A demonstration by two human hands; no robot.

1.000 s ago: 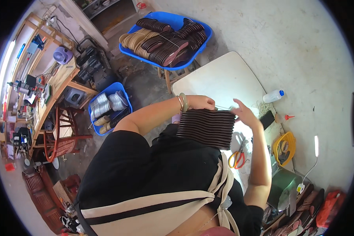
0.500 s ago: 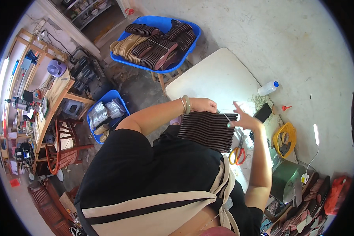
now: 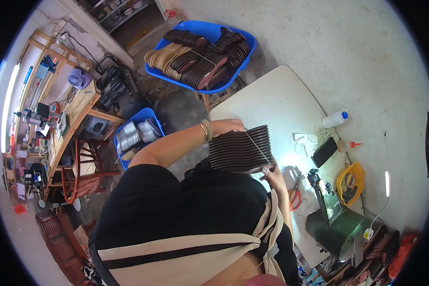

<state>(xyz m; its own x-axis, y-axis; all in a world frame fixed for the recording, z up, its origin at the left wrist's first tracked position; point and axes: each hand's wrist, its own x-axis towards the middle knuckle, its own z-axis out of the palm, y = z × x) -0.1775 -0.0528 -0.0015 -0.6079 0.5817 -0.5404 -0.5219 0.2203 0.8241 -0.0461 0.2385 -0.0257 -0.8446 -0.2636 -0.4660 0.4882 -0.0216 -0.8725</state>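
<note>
Two bare hands work on one stack of dark brown ribbed shoe soles [image 3: 240, 148], which sits at the near edge of the pale square desk [image 3: 271, 102], right against the person's body. The left hand [image 3: 228, 126] lies over the stack's far end, fingers curled down on it in a holding grip. The right hand [image 3: 273, 175] is at the stack's near right corner, its grip pinched shut on a thin pale string [image 3: 257, 148] that runs slantwise across the top of the soles. Judging from this, the soles are already gathered and squared into a bundle and the string has been passed over once; I see no knot, so the tying looks unfinished.

Right of the stack on the desk lie red-handled pliers or scissors [image 3: 294, 194], a loose tangle of pale cord [image 3: 314, 138], a flat black phone-like slab [image 3: 324, 151], a small white bottle with a blue cap [image 3: 334, 118] and a yellow round roll [image 3: 349, 182]. A dark green machine [image 3: 336, 226] stands at the desk's near right corner. Beyond the stack, well apart, a blue plastic tray [image 3: 245, 40] holds more tied bundles of soles; left of the stack, lower down, a smaller blue bin [image 3: 150, 117] holds silvery pieces. Nothing lies between the hands and the stack.
</note>
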